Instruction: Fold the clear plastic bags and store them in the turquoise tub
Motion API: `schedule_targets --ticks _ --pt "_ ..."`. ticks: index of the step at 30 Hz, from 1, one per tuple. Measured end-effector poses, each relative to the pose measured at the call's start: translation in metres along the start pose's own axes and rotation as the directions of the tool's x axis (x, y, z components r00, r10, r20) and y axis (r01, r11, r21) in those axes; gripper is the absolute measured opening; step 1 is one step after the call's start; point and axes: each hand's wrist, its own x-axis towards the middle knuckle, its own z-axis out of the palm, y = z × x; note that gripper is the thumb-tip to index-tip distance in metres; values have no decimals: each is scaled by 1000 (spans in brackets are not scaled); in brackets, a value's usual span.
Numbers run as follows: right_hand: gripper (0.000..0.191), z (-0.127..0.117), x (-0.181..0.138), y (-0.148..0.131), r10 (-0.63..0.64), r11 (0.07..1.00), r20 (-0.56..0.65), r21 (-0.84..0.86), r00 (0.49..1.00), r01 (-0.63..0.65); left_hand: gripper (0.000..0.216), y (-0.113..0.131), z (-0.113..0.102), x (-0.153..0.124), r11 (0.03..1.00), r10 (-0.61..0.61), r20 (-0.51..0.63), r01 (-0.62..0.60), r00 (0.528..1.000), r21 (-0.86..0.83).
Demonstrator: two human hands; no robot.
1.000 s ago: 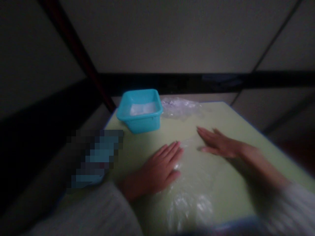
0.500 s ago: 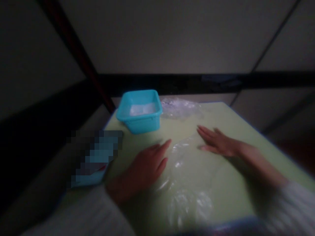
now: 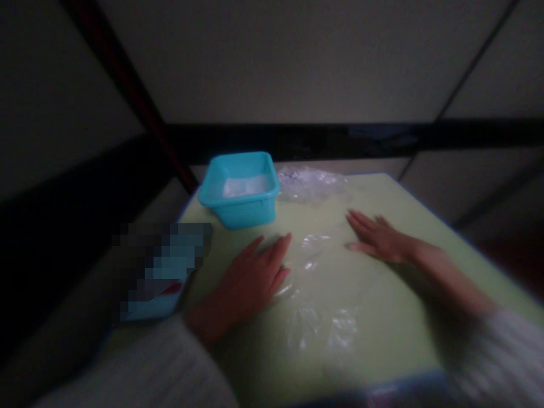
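Note:
A clear plastic bag [image 3: 327, 283] lies spread on the pale yellow-green tabletop [image 3: 395, 328], its creases catching the light. My left hand [image 3: 255, 275] rests palm down at the bag's left edge, fingers stretched out and spread. At the bag's upper right corner, my right hand [image 3: 380, 238] lies flat with its fingers extended and thumb apart. Neither hand grips anything. Exactly where the bag's thin edges end under the fingers is hard to see.
A turquoise plastic basin [image 3: 246, 212] with white sheets or packets [image 3: 245, 186] inside stands at the back left. Beside it lies a heap of crumpled clear plastic [image 3: 312, 184]. A partly pixelated bluish object [image 3: 161, 309] sits at the table's left edge. A wall rises behind.
My left hand's fingers have spread wider. My right hand has slid slightly outward to the right, and the bag between them looks a little flatter. The view has shifted slightly.

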Motion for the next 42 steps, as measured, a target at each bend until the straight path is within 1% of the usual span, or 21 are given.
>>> schedule_targets --ticks 5,10,13,15,18,23,26,30,35,39,42 --pt "83 4 2 -5 3 1000 -55 0 999 -3 53 -13 9 2 999 -13 73 16 997 -35" --pt "83 1 3 -11 46 999 -99 7 994 -45 52 -23 15 3 998 -37 63 41 997 -55" --pt "79 -3 2 -13 23 1000 -110 1 994 -23 47 -20 13 3 997 5 63 0 998 -76" --pt "77 -6 2 -17 -21 1000 -114 -1 993 21 47 -15 12 2 992 73 76 -64 994 -108" --pt "76 -10 2 -28 -129 991 -130 13 983 132 49 -9 13 1 982 144 97 -130 985 -136" --pt "74 -11 7 -56 -312 943 -167 66 935 326 49 -7 16 2 978 162 100 -147 982 -147" --pt "74 -11 13 -68 -362 920 -165 92 917 380 48 -7 15 3 977 165 92 -150 982 -151" --pt "74 -9 18 -75 -390 907 -159 106 907 409 45 -6 11 4 978 165 87 -151 983 -147" --pt "77 -6 20 -78 -415 900 -96 106 905 424 43 -4 9 4 979 156 99 -140 983 -147" --pt "79 -4 18 -75 -386 913 -90 101 918 394 41 -4 9 5 977 151 107 -133 983 -164" --pt "81 -3 14 -67 -327 938 -91 89 941 334 41 -4 9 6 976 151 100 -132 983 -175"
